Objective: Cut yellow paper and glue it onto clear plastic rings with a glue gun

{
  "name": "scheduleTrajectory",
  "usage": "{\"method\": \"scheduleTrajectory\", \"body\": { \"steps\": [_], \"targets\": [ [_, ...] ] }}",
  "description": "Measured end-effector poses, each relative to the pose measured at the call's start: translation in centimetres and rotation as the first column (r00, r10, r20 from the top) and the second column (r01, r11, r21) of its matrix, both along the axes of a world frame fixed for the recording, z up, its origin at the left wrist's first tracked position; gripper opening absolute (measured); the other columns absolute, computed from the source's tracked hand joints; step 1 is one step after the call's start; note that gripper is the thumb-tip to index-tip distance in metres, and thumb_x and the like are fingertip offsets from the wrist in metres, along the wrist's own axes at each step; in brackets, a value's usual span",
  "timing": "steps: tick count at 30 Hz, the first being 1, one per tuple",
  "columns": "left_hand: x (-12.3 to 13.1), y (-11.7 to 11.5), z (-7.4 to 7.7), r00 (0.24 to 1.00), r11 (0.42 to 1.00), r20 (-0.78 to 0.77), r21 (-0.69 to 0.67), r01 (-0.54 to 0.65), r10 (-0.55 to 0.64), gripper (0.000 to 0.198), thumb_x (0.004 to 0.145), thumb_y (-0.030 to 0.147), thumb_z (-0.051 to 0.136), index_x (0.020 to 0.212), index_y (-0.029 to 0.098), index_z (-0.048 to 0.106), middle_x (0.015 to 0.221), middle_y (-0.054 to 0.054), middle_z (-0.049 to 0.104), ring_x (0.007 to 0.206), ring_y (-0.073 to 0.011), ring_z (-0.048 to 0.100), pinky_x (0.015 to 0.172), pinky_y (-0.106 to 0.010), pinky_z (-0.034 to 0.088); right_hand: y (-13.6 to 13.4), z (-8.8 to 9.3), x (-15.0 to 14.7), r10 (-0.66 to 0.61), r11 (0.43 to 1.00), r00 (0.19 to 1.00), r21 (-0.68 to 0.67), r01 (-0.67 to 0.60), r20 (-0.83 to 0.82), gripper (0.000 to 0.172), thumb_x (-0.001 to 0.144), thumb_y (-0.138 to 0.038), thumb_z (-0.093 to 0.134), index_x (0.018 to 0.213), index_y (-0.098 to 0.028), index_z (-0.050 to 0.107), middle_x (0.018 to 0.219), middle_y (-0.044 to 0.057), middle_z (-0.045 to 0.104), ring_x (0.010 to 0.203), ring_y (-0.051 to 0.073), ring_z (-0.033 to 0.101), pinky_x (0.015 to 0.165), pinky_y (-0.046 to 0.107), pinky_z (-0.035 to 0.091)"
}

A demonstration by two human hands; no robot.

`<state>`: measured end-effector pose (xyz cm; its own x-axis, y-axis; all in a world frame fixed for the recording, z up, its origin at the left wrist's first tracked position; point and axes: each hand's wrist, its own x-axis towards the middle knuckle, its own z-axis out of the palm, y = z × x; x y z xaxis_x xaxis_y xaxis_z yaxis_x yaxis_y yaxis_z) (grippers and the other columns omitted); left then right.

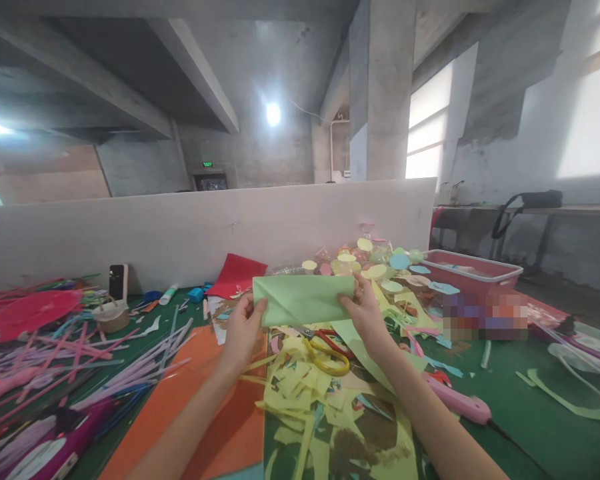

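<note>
A folded sheet of light green paper (305, 299) is held up in front of me, its long side level. My left hand (245, 323) pinches its left end, and my right hand (367, 308) pinches its right end. Just below the paper lie yellow-handled scissors (329, 360), with a red handle (334, 341) beside them. Yellow paper scraps (300, 393) are heaped under and in front of the scissors. Another light green sheet (363, 347) lies partly beneath my right forearm.
Orange sheet (180, 407) on the left, near bundled pink and purple sticks (105, 380). A pink glue gun (457, 398) lies right of my right forearm. Behind stand a pink bin (473, 267), a red sheet (236, 273) and a white partition (180, 230).
</note>
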<state>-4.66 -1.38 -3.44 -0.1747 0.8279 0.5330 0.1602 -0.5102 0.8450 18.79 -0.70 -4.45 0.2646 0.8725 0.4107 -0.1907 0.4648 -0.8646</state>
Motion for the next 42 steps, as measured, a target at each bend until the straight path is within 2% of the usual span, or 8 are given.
{"method": "scheduleTrajectory", "body": {
  "steps": [2,5,9,13,21,25,31,42],
  "targets": [
    [0.0,-0.1,0.0,1.000,1.000,-0.012,0.000,0.002,-0.002,0.033,0.076,0.048,0.065,0.089,0.019,0.061,0.083,-0.003,0.067,0.077,-0.0184,0.061,0.071,-0.028,0.047,-0.5,0.4,0.1,0.029,0.999,0.999,-0.026,-0.030,-0.033,0.073,0.062,-0.034,0.067,0.129,-0.019,0.044,0.103,0.008,0.067,0.091,0.026,0.062,0.076,0.036,0.048],
    [0.0,-0.4,0.2,0.999,1.000,-0.032,0.003,0.016,-0.016,0.033,0.077,0.048,0.064,0.091,0.019,0.061,0.086,-0.003,0.068,0.079,-0.0192,0.061,0.073,-0.029,0.047,-1.7,1.1,0.2,0.103,0.994,0.994,-0.037,-0.104,-0.042,0.058,0.067,-0.036,0.069,0.121,-0.020,0.055,0.105,0.008,0.069,0.094,0.027,0.063,0.077,0.035,0.049],
    [-0.1,-0.6,0.4,0.998,0.999,-0.049,0.010,0.038,-0.037,0.032,0.078,0.049,0.063,0.091,0.019,0.059,0.087,-0.003,0.066,0.081,-0.0195,0.061,0.074,-0.028,0.047,-2.6,1.6,0.4,0.154,0.982,0.988,-0.105,-0.155,-0.019,0.040,0.077,-0.050,0.064,0.104,-0.021,0.067,0.096,0.006,0.073,0.085,0.026,0.065,0.072,0.033,0.050],
    [0.0,-0.6,0.2,0.996,0.998,-0.061,0.007,0.061,-0.060,0.031,0.080,0.047,0.063,0.092,0.020,0.058,0.083,-0.001,0.063,0.076,-0.0179,0.059,0.070,-0.027,0.046,-2.2,1.3,0.6,0.117,0.986,0.993,-0.121,-0.117,-0.010,0.043,0.073,-0.057,0.065,0.094,-0.020,0.070,0.083,0.004,0.073,0.078,0.026,0.065,0.068,0.032,0.049],
    [0.4,-0.8,0.3,0.998,0.998,-0.025,-0.011,0.057,-0.057,0.035,0.075,0.051,0.065,0.089,0.020,0.057,0.082,-0.001,0.063,0.075,-0.0183,0.059,0.068,-0.028,0.048,-1.4,0.8,0.7,0.120,0.990,0.993,-0.077,-0.120,-0.002,0.045,0.067,-0.059,0.067,0.090,-0.020,0.068,0.079,0.004,0.070,0.076,0.025,0.063,0.065,0.032,0.048],
    [0.5,-0.8,0.4,1.000,1.000,0.000,-0.024,0.003,-0.003,0.038,0.074,0.055,0.065,0.085,0.020,0.056,0.081,0.000,0.062,0.077,-0.0172,0.057,0.065,-0.024,0.046,-1.2,0.7,0.5,0.100,0.992,0.995,-0.081,-0.098,0.020,0.041,0.067,-0.059,0.067,0.083,-0.021,0.066,0.072,0.002,0.067,0.071,0.023,0.060,0.064,0.032,0.047],
    [0.2,-0.8,0.7,1.000,0.996,0.022,-0.085,-0.005,0.006,0.048,0.071,0.062,0.065,0.089,0.019,0.057,0.075,-0.001,0.064,0.063,-0.0161,0.058,0.057,-0.024,0.046,-1.3,0.7,0.4,0.072,0.994,0.994,-0.087,-0.065,0.079,0.039,0.067,-0.058,0.066,0.075,-0.020,0.064,0.068,0.001,0.063,0.069,0.022,0.057,0.063,0.031,0.044],
    [0.4,-0.7,0.4,0.995,0.986,0.019,-0.135,0.095,-0.093,0.050,0.071,0.054,0.067,0.105,0.018,0.058,0.084,-0.004,0.073,0.071,-0.0209,0.067,0.068,-0.032,0.053,-1.2,0.8,0.7,0.005,0.993,0.996,-0.118,0.005,0.092,0.038,0.069,-0.056,0.062,0.077,-0.019,0.064,0.066,0.001,0.061,0.065,0.020,0.053,0.058,0.029,0.040]
  ]
}}
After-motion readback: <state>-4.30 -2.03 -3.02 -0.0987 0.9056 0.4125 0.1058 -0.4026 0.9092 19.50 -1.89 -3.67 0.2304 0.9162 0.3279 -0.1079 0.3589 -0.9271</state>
